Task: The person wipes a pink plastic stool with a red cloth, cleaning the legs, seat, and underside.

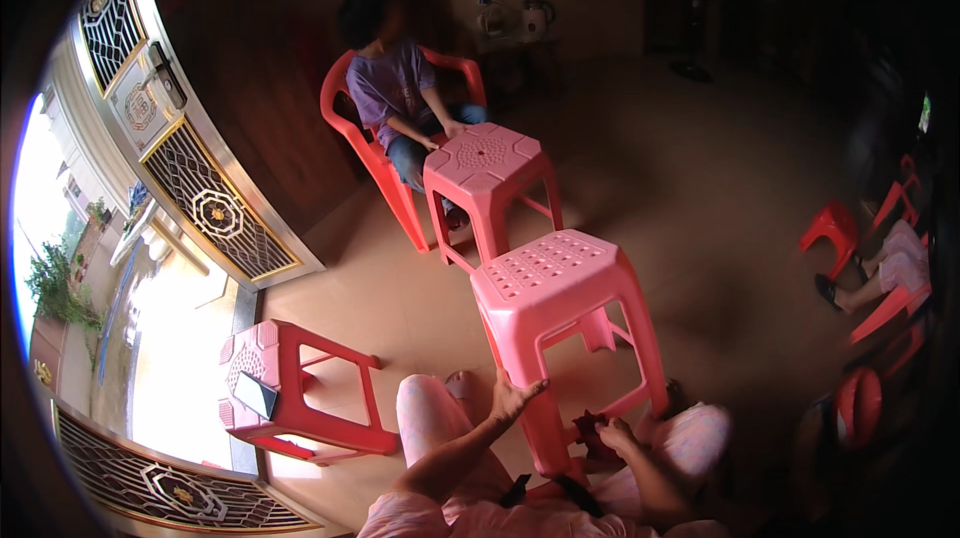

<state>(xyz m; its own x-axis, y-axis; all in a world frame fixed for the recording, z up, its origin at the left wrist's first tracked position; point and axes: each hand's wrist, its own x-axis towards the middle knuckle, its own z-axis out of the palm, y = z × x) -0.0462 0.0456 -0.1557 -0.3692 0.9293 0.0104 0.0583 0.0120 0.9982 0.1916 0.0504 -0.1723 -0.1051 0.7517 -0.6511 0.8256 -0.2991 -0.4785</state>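
A pink plastic stool (555,268) with a perforated seat stands between my knees. My left hand (514,395) grips its near left leg, thumb and fingers spread around the plastic. Low at the stool's right side, my right hand (616,434) holds a crumpled dark red cloth (594,430) against the inner side of the legs. Beyond this stool stands a second pink plastic stool (484,155), close to the first. A seated person in a purple shirt rests both hands at its far edge.
To the left, a red plastic stool (322,395) carries a phone (256,394). An open metal door (217,211) with lattice panels borders the bright doorway. The other person sits in a red plastic armchair (375,163). At the far right are a small red stool (832,230) and another seated person's legs.
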